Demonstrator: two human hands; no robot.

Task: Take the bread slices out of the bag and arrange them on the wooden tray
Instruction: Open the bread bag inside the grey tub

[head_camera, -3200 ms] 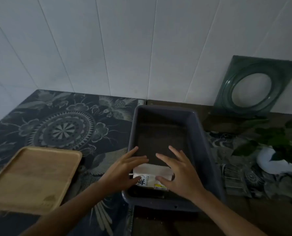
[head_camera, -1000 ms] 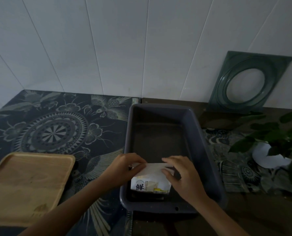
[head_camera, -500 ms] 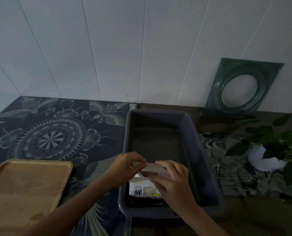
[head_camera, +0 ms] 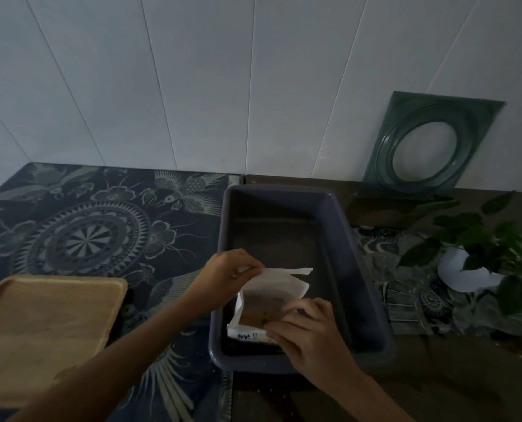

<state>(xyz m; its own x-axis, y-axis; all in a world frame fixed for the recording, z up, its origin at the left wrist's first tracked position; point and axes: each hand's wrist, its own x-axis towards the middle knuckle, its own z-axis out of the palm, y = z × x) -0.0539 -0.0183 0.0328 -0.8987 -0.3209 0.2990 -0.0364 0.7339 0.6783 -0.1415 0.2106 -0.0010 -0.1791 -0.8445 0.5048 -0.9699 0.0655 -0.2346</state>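
Taking the grey plastic tub (head_camera: 360, 269) as our landmark, we see one wooden tray (head_camera: 46, 324) well to its left on the patterned desk (head_camera: 101, 223), with nothing on it. Reaching in over the tub's left wall, the left hand (head_camera: 226, 277) has its fingers (head_camera: 250, 266) pinched on the far flap of one white bread bag (head_camera: 272, 287). The bag stands at the near end of the tub, its mouth pulled open, and something brown shows inside; we cannot count slices. One dark printed character sits on its near face, too blurred to read. The right hand (head_camera: 311, 336), over the tub's near wall, grips the bag's near edge. Right of the tub stands one potted plant (head_camera: 479, 254), and behind that, one green glass panel (head_camera: 430, 144) leans on the wall.
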